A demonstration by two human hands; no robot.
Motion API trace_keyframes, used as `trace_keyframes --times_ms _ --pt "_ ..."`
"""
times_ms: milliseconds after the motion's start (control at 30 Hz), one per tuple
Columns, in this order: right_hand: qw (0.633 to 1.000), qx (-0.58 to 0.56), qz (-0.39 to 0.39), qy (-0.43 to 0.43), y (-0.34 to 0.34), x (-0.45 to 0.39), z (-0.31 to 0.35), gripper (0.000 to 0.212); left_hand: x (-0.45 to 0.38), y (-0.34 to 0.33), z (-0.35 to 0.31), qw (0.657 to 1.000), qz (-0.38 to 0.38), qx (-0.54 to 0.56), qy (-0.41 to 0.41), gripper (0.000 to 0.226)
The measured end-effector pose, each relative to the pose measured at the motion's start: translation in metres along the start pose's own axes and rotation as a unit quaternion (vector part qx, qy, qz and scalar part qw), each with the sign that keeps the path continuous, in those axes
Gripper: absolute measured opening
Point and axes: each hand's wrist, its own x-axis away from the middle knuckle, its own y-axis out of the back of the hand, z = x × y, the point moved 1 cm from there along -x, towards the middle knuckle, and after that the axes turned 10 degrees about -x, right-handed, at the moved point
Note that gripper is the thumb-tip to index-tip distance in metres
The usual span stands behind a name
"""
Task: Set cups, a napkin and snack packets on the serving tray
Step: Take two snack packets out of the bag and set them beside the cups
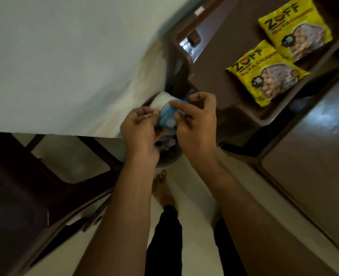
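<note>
Both my hands hold a stack of paper cups (167,114), white with a blue and yellow band, in the middle of the view. My left hand (142,129) grips the stack from the left. My right hand (196,120) pinches the rim of the outer cup with thumb and forefinger. Two yellow snack packets (268,76) (296,26) lie on a brown plastic surface (220,62) at the upper right, the nearer one overlapping the farther. I cannot tell if that surface is the serving tray. No napkin is visible.
A white wall (55,66) fills the upper left. A dark brown plastic chair (25,196) stands at the lower left. A brown cabinet top (314,152) runs along the right. My bare foot (164,192) and dark trouser legs stand on the pale floor below.
</note>
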Motion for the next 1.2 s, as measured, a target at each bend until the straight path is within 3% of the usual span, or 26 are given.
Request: trace_keyframes --times_ms 67,167,233,333,467,633,833,933,1200 --pt "0.999 0.019 -0.005 -0.032 -0.019 0.003 -0.016 0.026 -0.016 0.008 0.011 0.999 0.020 0.000 0.037 0.008" --pt "0.994 0.044 -0.021 -0.100 -0.041 0.007 -0.050 0.027 -0.042 0.020 0.032 0.991 0.071 0.001 0.113 0.029" --pt "0.988 0.055 -0.022 -0.140 -0.051 0.010 -0.073 0.027 -0.056 0.024 0.050 0.985 0.097 -0.022 0.144 0.031" --pt "0.980 0.062 0.000 -0.190 -0.063 0.017 -0.106 0.025 -0.073 0.022 0.083 0.983 0.078 -0.078 0.148 0.023" --pt "0.960 0.068 0.064 -0.266 -0.071 0.028 -0.138 0.034 -0.089 0.019 0.120 0.983 0.036 -0.101 0.150 0.029" --pt "0.945 0.056 0.127 -0.297 -0.076 0.030 -0.159 0.046 -0.107 0.016 0.141 0.978 0.033 -0.134 0.157 0.034" --pt "0.930 0.032 0.147 -0.336 -0.074 0.028 -0.173 0.051 -0.111 0.013 0.142 0.960 0.140 -0.195 0.145 0.045" --pt "0.932 0.033 0.142 -0.332 -0.072 0.029 -0.173 0.046 -0.114 0.014 0.142 0.961 0.133 -0.193 0.145 0.055" --pt "0.937 0.058 0.151 -0.309 -0.060 0.022 -0.158 0.046 -0.113 0.005 0.131 0.959 0.114 -0.237 0.106 0.049"
